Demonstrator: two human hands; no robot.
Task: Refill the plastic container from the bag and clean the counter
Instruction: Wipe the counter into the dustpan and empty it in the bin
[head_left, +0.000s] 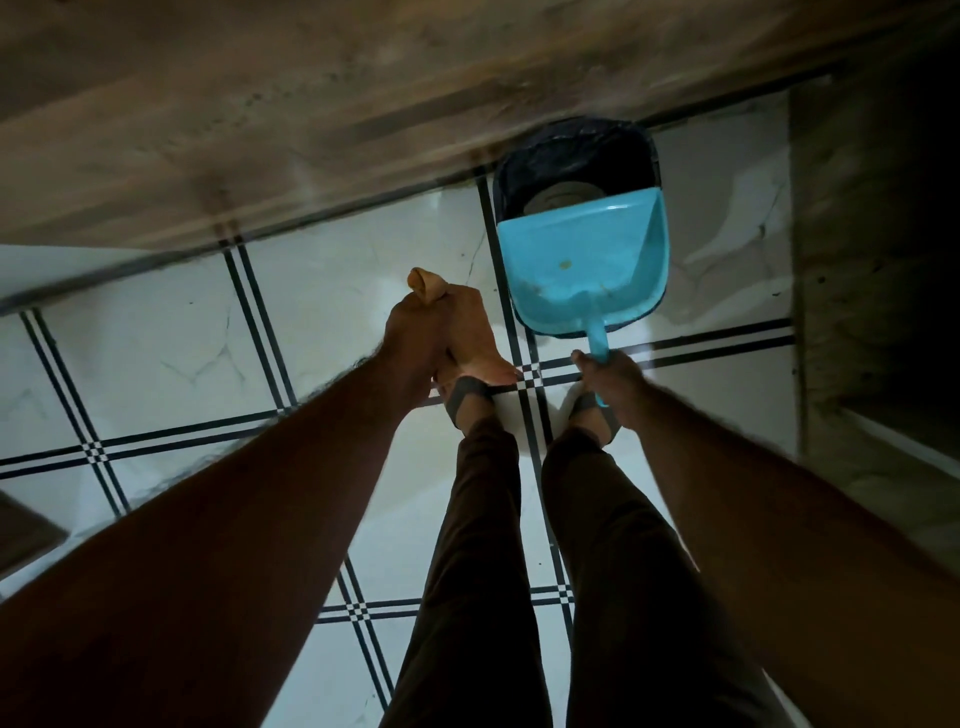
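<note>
My right hand (610, 382) grips the handle of a light blue dustpan (584, 260). The pan is held over a bin lined with a black bag (571, 150), its front edge pointing into the bin opening. A few small crumbs lie on the pan's surface. My left hand (415, 327) is closed around a small tan cloth (425, 283), whose end sticks out above the fist. It hangs to the left of the dustpan, above my feet. No plastic container or refill bag is in view.
I stand on a white tiled floor (156, 353) with black double lines. A brown wooden counter front (260, 130) runs along the top. A dark concrete wall (872, 260) is at the right. The bin sits against the counter base.
</note>
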